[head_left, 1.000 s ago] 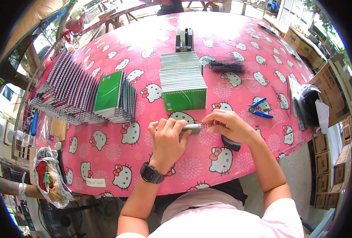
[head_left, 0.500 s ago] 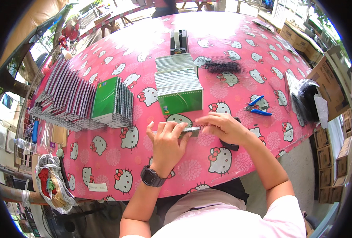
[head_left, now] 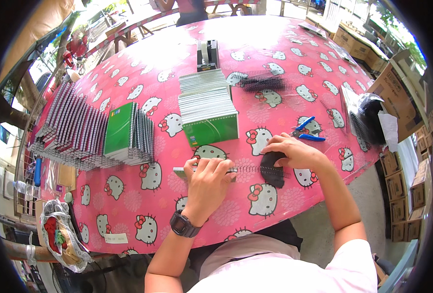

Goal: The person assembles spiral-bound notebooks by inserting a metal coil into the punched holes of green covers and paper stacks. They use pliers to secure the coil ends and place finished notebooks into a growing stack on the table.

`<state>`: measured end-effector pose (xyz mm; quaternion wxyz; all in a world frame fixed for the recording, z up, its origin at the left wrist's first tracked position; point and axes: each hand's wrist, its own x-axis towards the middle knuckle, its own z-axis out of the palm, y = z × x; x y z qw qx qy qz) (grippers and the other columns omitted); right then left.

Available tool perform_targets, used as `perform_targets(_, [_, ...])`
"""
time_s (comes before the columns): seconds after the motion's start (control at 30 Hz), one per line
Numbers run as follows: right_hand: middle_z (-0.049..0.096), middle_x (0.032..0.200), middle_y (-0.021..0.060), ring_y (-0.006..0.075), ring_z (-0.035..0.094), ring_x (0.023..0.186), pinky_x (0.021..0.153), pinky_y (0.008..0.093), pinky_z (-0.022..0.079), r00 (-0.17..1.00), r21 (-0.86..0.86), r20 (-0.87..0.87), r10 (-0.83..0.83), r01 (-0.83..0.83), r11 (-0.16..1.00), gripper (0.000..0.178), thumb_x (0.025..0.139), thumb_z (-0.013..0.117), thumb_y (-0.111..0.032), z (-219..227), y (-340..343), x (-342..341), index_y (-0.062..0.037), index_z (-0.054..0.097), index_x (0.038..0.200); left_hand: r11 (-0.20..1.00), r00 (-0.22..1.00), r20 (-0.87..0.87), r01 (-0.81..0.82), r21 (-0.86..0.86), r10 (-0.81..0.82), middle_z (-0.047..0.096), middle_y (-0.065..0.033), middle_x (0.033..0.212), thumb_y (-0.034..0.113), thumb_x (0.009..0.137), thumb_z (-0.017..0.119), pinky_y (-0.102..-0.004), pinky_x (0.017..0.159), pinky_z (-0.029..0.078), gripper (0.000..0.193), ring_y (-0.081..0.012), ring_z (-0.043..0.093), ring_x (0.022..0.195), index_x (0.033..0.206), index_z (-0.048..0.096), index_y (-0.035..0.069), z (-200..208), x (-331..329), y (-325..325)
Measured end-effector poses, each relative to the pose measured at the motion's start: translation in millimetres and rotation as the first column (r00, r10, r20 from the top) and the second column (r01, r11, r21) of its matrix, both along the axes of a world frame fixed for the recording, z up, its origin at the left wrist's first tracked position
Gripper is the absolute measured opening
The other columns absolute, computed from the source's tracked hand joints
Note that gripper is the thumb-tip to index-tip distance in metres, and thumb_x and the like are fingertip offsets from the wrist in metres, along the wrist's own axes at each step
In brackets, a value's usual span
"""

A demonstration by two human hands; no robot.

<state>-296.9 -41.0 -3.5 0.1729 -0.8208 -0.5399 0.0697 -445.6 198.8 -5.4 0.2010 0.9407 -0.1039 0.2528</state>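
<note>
Near the table's front edge, my left hand (head_left: 209,183) is closed over a small notebook (head_left: 179,171), pressing it down with its edge toward me. Out of the notebook's right end runs a thin dark spiral coil (head_left: 248,169), reaching across to a black curved piece (head_left: 273,176). My right hand (head_left: 294,154) has its fingers and thumb bent around the top of that black piece; its exact kind is unclear. Just beyond my hands stands a row of upright green-covered notebooks (head_left: 210,129), their white page edges facing up.
Blue-handled pliers (head_left: 311,137) lie right of my right hand. Loose black coils (head_left: 265,82) and a tape dispenser (head_left: 207,54) sit farther back. Coil-bound notebooks (head_left: 82,124) are stacked at left. Cardboard boxes (head_left: 397,105) stand at right; a person (head_left: 192,12) is beyond the table.
My right hand has moved right, off the notebook's end and onto the black piece, which now sits turned. The coil between notebook and black piece now shows. My left hand stays on the notebook.
</note>
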Motion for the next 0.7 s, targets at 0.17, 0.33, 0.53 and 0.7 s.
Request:
perform_targets(0.17, [0.063,0.083,0.0139,0.0251,0.063,0.076,0.068,0.036,0.05,0.799,0.228,-0.355,-0.485,0.577,0.784,0.029,0.078,0.07,-0.007,8,-15,13,-0.002,0.057,0.103,0.999,1.0,0.026,-0.009,-0.053,0.01,0.064,0.0005,0.086,0.029,0.089,0.059,-0.0408,0.089,0.03,0.018,-0.0187,0.056,0.086,0.092,0.063,0.012,3,-2,-2])
perform_targets(0.33, [0.067,0.083,0.0168,0.0362,0.065,0.079,0.073,0.0428,0.049,0.727,-0.011,-0.064,-0.683,0.684,0.729,0.036,0.083,0.068,-0.023,-8,-15,-10,-0.0036,0.05,0.108,0.999,0.997,-0.069,0.015,-0.047,-0.018,0.064,0.0006,0.087,0.031,0.086,0.062,-0.0424,0.094,0.027,0.02,-0.0184,0.057,0.089,0.092,0.065,0.013,2,-2,3])
perform_targets(0.53, [0.052,0.126,0.0164,0.035,0.051,0.114,0.095,0.0421,0.043,0.969,0.022,-0.095,-0.227,0.23,0.973,0.047,0.075,0.072,-0.017,21,-18,-4,-0.0095,0.056,0.118,0.996,0.996,-0.045,-0.077,-0.042,0.075,0.061,0.0036,0.078,0.034,0.065,0.08,-0.0484,0.1,0.019,0.03,-0.0169,0.056,0.093,0.083,0.066,0.015,5,-11,29])
perform_targets(0.7, [0.035,0.142,0.0171,0.037,0.038,0.125,0.105,0.045,0.034,0.968,-0.091,-0.213,-0.134,0.117,0.989,0.07,0.063,0.081,-0.025,10,-5,1,-0.0174,0.053,0.127,1.0,1.0,-0.02,-0.001,-0.021,0.0,0.061,0.0028,0.079,0.033,0.064,0.081,-0.0484,0.099,0.021,0.026,-0.0182,0.055,0.087,0.076,0.065,0.015,-2,-16,36])
